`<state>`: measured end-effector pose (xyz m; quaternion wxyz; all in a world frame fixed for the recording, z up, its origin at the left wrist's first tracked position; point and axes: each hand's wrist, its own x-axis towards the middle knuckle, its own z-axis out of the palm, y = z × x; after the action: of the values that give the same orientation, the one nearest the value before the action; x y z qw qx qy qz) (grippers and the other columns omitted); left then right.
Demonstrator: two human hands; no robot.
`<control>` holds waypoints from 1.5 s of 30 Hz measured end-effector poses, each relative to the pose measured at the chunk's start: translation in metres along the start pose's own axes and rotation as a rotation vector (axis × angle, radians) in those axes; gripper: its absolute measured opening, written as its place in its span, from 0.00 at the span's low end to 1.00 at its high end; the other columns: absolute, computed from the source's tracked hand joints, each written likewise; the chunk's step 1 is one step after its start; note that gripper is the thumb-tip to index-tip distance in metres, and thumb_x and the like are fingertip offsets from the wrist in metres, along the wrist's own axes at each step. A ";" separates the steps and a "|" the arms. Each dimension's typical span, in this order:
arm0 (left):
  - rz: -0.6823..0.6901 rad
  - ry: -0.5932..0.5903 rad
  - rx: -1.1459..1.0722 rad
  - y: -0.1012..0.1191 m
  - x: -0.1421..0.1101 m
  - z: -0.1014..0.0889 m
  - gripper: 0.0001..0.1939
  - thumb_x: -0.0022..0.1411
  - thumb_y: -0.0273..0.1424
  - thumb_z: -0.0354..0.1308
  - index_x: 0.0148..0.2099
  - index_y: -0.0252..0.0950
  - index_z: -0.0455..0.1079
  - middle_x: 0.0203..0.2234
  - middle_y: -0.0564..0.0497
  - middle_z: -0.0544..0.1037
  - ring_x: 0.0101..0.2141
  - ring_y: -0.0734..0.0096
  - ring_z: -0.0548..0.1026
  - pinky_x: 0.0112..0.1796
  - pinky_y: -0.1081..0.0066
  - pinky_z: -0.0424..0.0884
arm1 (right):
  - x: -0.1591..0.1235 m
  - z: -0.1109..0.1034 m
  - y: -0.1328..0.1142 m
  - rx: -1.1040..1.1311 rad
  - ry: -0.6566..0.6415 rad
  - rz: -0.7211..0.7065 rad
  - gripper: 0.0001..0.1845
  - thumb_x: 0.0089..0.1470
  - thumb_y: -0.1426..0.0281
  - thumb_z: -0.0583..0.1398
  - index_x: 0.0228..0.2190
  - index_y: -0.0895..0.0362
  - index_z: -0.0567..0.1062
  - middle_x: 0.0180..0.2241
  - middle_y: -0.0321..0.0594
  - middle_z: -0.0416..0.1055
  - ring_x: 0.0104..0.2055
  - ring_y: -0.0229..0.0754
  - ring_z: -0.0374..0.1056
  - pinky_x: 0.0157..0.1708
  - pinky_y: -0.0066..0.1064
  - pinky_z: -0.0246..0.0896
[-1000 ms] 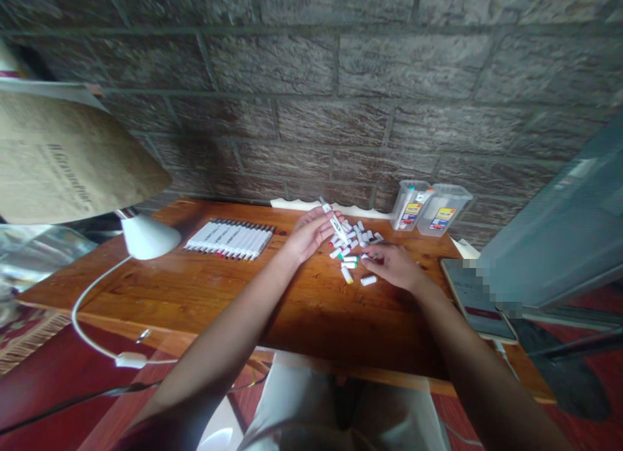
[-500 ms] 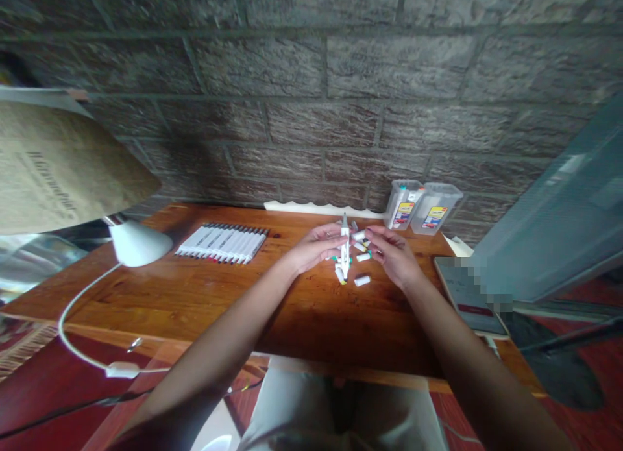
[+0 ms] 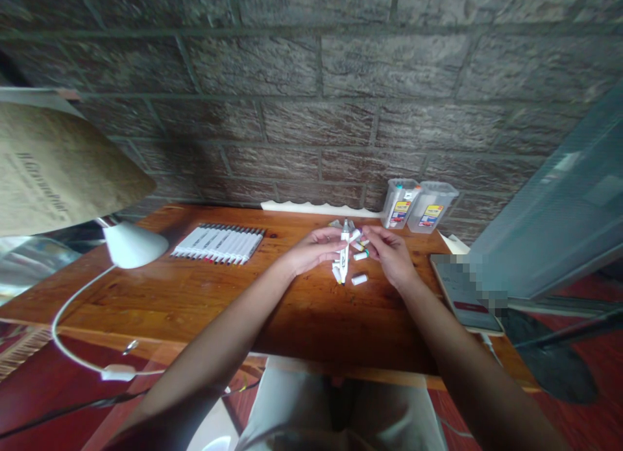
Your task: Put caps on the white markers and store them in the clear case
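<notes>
White marker point(image 3: 344, 264), illegible dark lettering point(image 3: 342, 255)

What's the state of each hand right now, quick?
Left hand: closed, holding a white marker.
Right hand: fingers pinched, holding a small white cap beside the marker.

On the desk point(image 3: 146, 295), markers point(image 3: 219, 244) lie left of caps point(image 3: 361, 256), containers point(image 3: 430, 211) behind right, apparently against the wall point(image 3: 292, 120).

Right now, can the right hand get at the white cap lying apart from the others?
Probably yes: the white cap lies uncovered on the desk, just nearer the person than the right hand. But its fingertips appear to pinch another cap.
</notes>
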<state>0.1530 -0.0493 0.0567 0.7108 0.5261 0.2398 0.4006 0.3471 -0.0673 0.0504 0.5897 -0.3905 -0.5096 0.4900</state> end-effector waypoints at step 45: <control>0.014 0.250 -0.202 0.002 0.009 -0.009 0.10 0.58 0.27 0.65 0.41 0.32 0.69 0.33 0.46 0.81 0.30 0.72 0.80 0.36 0.73 0.77 | 0.000 -0.004 -0.018 0.128 -0.075 -0.056 0.14 0.47 0.58 0.64 0.35 0.52 0.75 0.30 0.34 0.75 0.18 0.31 0.47 0.18 0.28 0.42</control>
<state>0.1505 -0.0365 0.0561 0.7217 0.3998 0.2813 0.4901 0.3539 -0.0715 0.0669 0.6075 -0.3187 -0.5098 0.5191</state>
